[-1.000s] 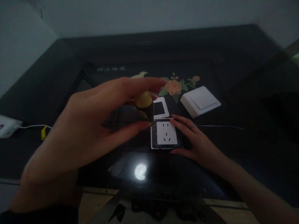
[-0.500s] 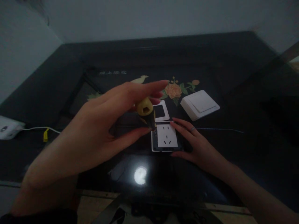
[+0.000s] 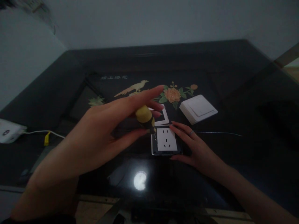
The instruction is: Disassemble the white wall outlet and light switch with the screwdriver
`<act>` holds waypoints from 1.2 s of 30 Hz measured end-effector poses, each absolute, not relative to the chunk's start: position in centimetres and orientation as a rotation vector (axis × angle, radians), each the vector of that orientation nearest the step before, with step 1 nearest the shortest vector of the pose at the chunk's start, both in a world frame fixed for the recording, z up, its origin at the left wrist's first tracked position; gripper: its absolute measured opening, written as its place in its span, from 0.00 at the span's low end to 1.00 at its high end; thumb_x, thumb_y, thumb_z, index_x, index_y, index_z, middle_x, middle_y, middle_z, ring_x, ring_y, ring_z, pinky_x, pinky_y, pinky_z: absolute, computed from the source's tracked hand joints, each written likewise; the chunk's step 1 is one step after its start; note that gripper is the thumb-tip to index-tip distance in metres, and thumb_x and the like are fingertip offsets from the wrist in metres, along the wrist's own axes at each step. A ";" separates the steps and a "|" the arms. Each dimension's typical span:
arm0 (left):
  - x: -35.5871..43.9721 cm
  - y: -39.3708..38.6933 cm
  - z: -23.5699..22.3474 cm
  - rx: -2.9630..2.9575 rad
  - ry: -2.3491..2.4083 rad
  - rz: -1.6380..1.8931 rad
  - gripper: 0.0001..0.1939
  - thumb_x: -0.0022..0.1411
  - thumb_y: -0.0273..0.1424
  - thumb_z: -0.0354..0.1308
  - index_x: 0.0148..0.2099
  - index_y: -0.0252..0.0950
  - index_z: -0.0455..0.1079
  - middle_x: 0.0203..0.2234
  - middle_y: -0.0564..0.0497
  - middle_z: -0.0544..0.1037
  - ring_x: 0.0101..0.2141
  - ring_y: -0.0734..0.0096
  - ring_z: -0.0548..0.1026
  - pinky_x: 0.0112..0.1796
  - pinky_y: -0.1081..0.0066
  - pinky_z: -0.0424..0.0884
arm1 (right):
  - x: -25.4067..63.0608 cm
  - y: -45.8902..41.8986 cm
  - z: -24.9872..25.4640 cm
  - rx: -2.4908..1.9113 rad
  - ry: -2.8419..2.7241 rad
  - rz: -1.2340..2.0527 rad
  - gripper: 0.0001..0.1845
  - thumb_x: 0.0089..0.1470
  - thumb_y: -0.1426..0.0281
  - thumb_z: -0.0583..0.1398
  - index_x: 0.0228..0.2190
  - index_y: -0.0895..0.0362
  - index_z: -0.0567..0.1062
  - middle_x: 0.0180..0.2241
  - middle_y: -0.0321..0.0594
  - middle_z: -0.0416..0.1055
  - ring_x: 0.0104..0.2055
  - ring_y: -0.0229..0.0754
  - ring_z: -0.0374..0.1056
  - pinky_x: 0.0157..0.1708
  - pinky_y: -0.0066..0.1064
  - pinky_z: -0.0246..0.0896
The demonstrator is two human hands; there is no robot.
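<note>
In the head view my left hand is closed loosely around a screwdriver with a yellow and black handle. The screwdriver's tip points down at the left side of a wall socket, where a screw hole sits. The socket lies face up, a white panel with slots on a dark frame. My right hand, with a ring on one finger, grips the socket's right side between fingers and thumb. Behind the socket lies a white cover frame, partly hidden by my left hand.
A white switch on a box lies to the right, behind my right hand. At the far left sits a white device with a white cable and a yellow tag. The glossy dark tabletop bears a bird and flower picture.
The screwdriver has tilted slightly in my left hand, and its fingers have shifted a little. My view has moved up slightly. My right hand stays on the socket.
</note>
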State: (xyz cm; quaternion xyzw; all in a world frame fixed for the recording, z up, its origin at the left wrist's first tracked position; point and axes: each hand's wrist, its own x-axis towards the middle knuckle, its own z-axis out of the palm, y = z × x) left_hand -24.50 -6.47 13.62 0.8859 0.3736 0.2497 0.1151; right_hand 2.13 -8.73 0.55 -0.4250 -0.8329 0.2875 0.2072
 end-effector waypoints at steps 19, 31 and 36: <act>-23.9 -6.3 13.0 2.696 1.107 0.954 0.14 0.60 0.35 0.65 0.48 0.43 0.70 0.38 0.57 0.80 0.38 0.70 0.80 0.41 0.75 0.76 | 2.1 -8.7 0.7 -1.194 -2.328 0.803 0.47 0.51 0.67 0.67 0.65 0.47 0.50 0.67 0.50 0.49 0.68 0.56 0.52 0.62 0.56 0.55; -24.0 -6.7 13.2 2.587 1.075 0.837 0.24 0.64 0.27 0.61 0.60 0.41 0.63 0.48 0.55 0.78 0.43 0.76 0.79 0.47 0.78 0.74 | 2.1 -8.7 0.6 -1.202 -2.311 0.832 0.47 0.51 0.67 0.66 0.66 0.45 0.50 0.67 0.48 0.49 0.68 0.56 0.52 0.62 0.56 0.56; -23.4 -6.5 12.7 2.685 1.075 1.005 0.18 0.59 0.29 0.67 0.50 0.37 0.69 0.42 0.55 0.80 0.41 0.75 0.79 0.45 0.78 0.74 | 2.1 -8.7 0.7 -1.210 -2.324 0.817 0.47 0.51 0.67 0.67 0.66 0.45 0.50 0.67 0.48 0.49 0.68 0.56 0.52 0.62 0.56 0.55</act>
